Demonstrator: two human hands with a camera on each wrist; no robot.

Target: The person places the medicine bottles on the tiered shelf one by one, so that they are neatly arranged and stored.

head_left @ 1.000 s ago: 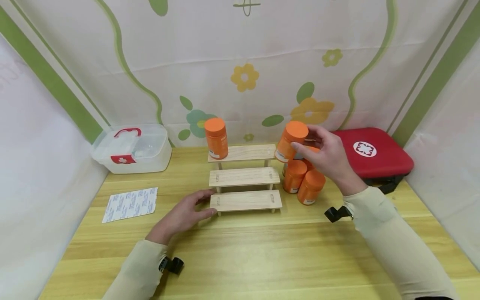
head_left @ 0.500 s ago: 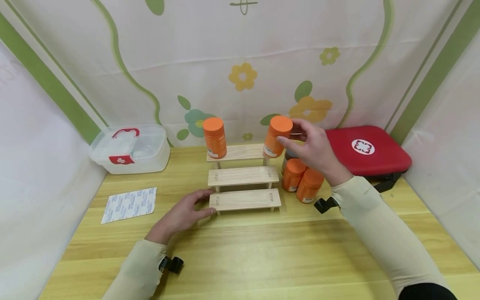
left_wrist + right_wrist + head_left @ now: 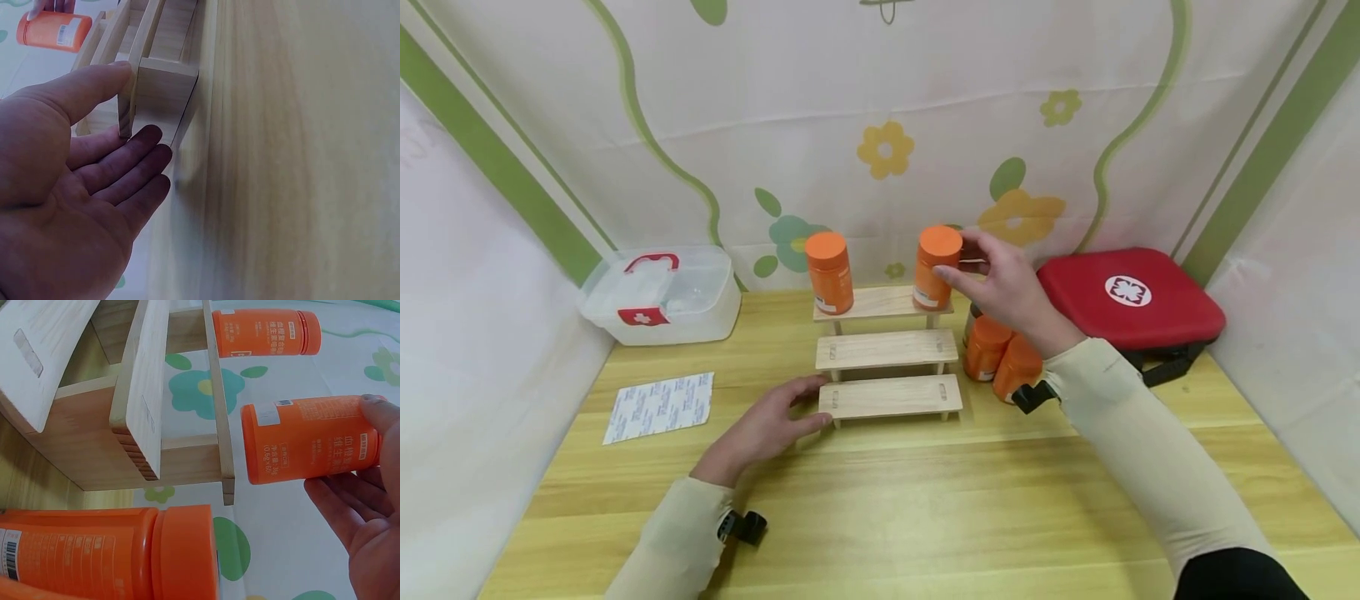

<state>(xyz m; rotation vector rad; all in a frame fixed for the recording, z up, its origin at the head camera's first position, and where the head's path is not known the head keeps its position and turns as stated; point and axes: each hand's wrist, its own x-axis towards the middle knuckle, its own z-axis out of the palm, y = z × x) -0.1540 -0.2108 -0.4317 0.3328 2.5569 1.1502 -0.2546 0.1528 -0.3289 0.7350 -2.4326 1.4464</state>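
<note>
In the head view my right hand (image 3: pixel 1003 279) holds an orange pill bottle (image 3: pixel 931 279) upright at the right end of the top tier of a three-tier wooden stand (image 3: pixel 887 350). The right wrist view shows the thumb and fingers gripping the bottle (image 3: pixel 300 440) near its cap, with a narrow gap between its base and the board. Another orange bottle (image 3: pixel 830 275) stands at the top tier's left end. My left hand (image 3: pixel 767 429) pinches the left end of the lowest tier, thumb at the front corner and index finger behind; its other fingers (image 3: pixel 140 172) are extended.
Orange bottles (image 3: pixel 987 350) stand right of the stand, partly behind the right forearm, with a darker container among them. Behind them lies a red first-aid case (image 3: pixel 1097 304). On the left are a clear first-aid box (image 3: pixel 700 300) and a printed sheet (image 3: pixel 658 408).
My right hand has carried the orange bottle leftward from above the grouped bottles to over the top tier's right end. The left hand has stayed at the stand.
</note>
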